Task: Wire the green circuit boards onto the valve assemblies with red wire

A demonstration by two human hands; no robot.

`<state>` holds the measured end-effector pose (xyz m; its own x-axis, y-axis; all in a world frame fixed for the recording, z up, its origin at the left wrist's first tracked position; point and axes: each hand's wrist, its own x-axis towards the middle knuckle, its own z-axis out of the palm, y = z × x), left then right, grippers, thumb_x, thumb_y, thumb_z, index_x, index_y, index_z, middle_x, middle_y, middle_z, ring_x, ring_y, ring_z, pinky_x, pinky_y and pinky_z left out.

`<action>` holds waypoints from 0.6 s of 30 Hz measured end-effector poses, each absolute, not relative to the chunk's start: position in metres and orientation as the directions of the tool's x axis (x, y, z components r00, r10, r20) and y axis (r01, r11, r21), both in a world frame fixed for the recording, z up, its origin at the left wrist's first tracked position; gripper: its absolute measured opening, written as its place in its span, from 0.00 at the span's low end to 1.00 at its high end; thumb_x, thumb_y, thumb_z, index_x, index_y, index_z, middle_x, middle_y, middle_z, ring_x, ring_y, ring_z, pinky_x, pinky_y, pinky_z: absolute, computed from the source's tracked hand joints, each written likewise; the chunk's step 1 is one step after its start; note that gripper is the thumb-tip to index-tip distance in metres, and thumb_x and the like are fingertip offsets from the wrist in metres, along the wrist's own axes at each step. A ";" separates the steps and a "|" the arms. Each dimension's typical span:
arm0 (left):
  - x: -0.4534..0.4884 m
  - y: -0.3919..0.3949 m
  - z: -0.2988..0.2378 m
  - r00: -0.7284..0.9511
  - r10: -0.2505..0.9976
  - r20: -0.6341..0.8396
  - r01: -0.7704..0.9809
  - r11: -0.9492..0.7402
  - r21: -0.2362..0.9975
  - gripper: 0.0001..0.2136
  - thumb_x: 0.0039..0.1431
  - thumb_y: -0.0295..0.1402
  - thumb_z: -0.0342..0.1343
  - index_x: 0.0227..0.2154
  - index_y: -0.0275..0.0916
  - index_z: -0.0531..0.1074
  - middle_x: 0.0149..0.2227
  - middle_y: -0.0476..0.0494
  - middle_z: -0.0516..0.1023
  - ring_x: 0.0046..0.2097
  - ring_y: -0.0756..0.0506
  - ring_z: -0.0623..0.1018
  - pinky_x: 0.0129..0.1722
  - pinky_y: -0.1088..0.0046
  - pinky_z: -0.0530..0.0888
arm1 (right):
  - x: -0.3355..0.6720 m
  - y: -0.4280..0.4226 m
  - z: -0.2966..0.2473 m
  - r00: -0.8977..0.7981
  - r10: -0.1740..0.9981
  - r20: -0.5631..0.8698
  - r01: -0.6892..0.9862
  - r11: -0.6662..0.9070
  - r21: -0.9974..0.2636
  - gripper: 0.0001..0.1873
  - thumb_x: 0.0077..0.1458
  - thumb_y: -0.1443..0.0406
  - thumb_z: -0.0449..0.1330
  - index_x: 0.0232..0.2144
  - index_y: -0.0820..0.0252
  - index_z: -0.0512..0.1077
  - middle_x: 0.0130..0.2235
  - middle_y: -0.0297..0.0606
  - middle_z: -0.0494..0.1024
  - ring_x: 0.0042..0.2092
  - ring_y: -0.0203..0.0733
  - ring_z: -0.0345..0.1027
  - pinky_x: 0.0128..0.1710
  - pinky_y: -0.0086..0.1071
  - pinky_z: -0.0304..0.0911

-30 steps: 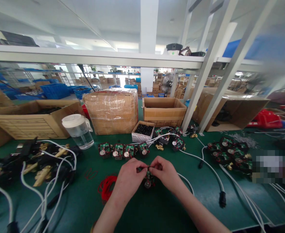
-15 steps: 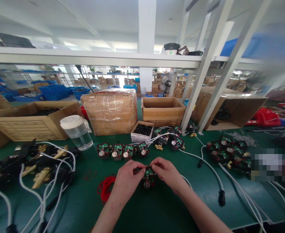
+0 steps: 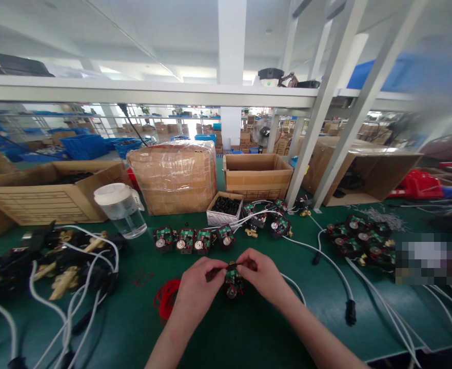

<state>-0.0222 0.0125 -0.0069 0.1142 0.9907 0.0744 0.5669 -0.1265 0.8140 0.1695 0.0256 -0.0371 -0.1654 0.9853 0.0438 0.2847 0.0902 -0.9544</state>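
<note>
A small black assembly with a green circuit board (image 3: 233, 279) and a round silver part is on the green table between my hands. My left hand (image 3: 202, 284) pinches its far edge from the left, thumb and forefinger together. From the right, my right hand (image 3: 262, 274) pinches the same edge, where a small dark piece shows between the fingertips. The exact contact is partly hidden by the fingers. Beside my left wrist lies a bundle of red wire (image 3: 166, 300). Behind my hands stands a row of similar circuit-board assemblies (image 3: 185, 241).
Brass-fitted units with white cables (image 3: 67, 277) crowd the left side. A lidded water jug (image 3: 121, 210), a small box of black parts (image 3: 223, 210) and cardboard boxes (image 3: 174, 179) stand behind. More board assemblies (image 3: 358, 238) and a cable plug (image 3: 350, 311) lie right, near shelf posts (image 3: 306, 148).
Both hands keep their pinch at the assembly's far edge. My left fingertips have drawn slightly left and down, baring more of the dark piece. The whole view has shifted a little.
</note>
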 end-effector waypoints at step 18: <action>-0.027 0.008 -0.012 0.124 0.992 0.038 0.503 -0.096 0.859 0.11 0.59 0.40 0.56 0.40 0.45 0.81 0.42 0.46 0.81 0.44 0.43 0.80 0.45 0.67 0.75 | 0.169 0.021 -0.033 -0.163 0.987 0.005 0.227 0.042 -0.973 0.04 0.55 0.65 0.60 0.34 0.58 0.73 0.29 0.30 0.72 0.31 0.36 0.65 0.32 0.30 0.60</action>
